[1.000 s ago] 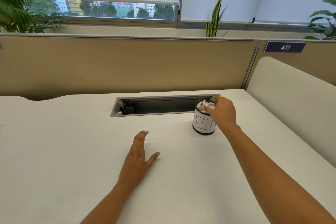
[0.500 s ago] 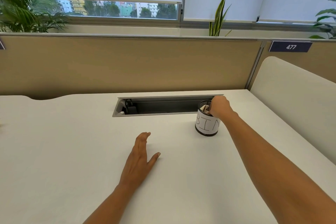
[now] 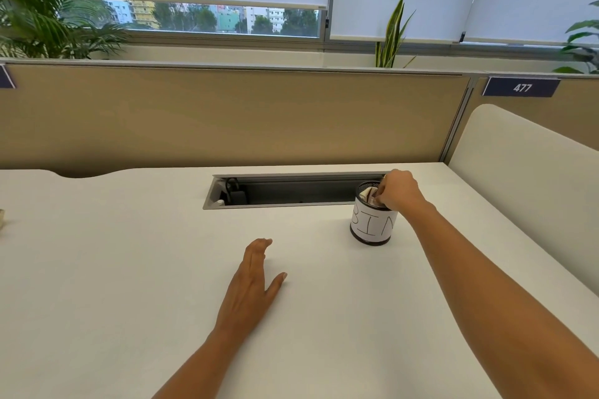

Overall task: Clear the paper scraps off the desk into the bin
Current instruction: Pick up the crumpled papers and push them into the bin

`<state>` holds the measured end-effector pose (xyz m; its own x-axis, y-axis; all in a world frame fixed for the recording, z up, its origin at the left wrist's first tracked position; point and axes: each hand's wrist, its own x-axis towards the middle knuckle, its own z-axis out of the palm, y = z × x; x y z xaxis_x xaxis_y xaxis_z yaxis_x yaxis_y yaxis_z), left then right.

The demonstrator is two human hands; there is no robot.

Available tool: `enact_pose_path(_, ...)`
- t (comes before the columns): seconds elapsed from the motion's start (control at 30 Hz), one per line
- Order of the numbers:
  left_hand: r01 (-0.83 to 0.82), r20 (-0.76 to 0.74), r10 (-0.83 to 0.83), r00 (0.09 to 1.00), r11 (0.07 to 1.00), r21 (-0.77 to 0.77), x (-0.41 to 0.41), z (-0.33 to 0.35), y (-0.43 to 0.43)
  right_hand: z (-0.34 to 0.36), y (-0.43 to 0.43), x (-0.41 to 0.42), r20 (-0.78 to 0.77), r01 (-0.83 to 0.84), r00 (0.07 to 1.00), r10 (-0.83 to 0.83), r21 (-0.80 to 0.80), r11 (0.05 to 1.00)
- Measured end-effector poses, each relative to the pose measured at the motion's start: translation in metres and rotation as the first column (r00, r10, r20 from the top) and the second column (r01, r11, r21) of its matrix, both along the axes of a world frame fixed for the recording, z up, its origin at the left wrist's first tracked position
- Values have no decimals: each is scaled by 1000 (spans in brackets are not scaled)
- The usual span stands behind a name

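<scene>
Head view: why is the right hand (image 3: pixel 400 189) bent over the bin (image 3: pixel 372 227) like that?

— Its fingers curl down into the mouth, by my reading to drop or push paper in. White scraps (image 3: pixel 367 194) show inside, just under the rim, right at the fingertips. Whether the fingers pinch a scrap or have let go, I cannot tell; the tips are hidden in the bin.

— And the left hand (image 3: pixel 249 288)?

— Flat on the desk (image 3: pixel 129 269), fingers straight, thumb spread, holding nothing. Probably a brace while the other arm reaches far across.

— Why does the bin stand so far back?

— It stands upright at the near edge of the cable tray (image 3: pixel 291 193), on the right. I judge it was put within the right arm's reach but out of the working space.

— Anything left to clear?

— No scraps show on the desk top. A small pale thing (image 3: pixel 1 219) sits at the far left edge, cut off; too little shows to name it. I would judge the task near its end.
</scene>
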<state>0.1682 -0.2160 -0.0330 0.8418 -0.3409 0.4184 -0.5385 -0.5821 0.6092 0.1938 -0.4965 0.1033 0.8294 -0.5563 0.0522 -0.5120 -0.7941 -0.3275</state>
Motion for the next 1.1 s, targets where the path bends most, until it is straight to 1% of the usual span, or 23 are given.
enact_pose_path(0.2,5,-11,-5,1000,1000,3,-1,1,-1,-1,-2,-11,134,29,990,-33,29,999)
enact_pose_path(0.33,2,0,-2,1000,1000,8,-1,1,-1,-6,-6,-16,218,39,974,-55,78,996)
enact_pose_path(0.43,-6,3,6,1000,1000,20,-1,1,0,-8,-9,-20,315,27,947,-60,110,994)
enact_pose_path(0.53,-13,-6,13,1000,999,44,-1,2,-1,-10,-8,-27,413,8,909,-53,109,994)
enact_pose_path(0.63,-32,-33,35,999,996,88,-2,2,-1,-17,-1,-37,476,-14,878,-40,110,994)
enact_pose_path(0.73,-48,-55,56,997,988,147,-4,2,-1,-29,15,-49,526,-76,850,-6,135,988)
enact_pose_path(0.8,-50,-62,62,996,983,178,-6,3,0,-37,26,-58,543,-93,840,8,129,987)
enact_pose_path(0.9,-55,-76,72,995,977,205,-10,3,2,-51,42,-72,555,-108,831,50,73,992)
enact_pose_path(1.0,-66,-99,91,991,972,227,-16,0,5,-70,57,-87,552,-136,831,67,85,987)
enact_pose_path(1.1,-89,-119,126,985,957,277,-25,-1,11,-96,77,-103,483,-191,868,110,121,974)
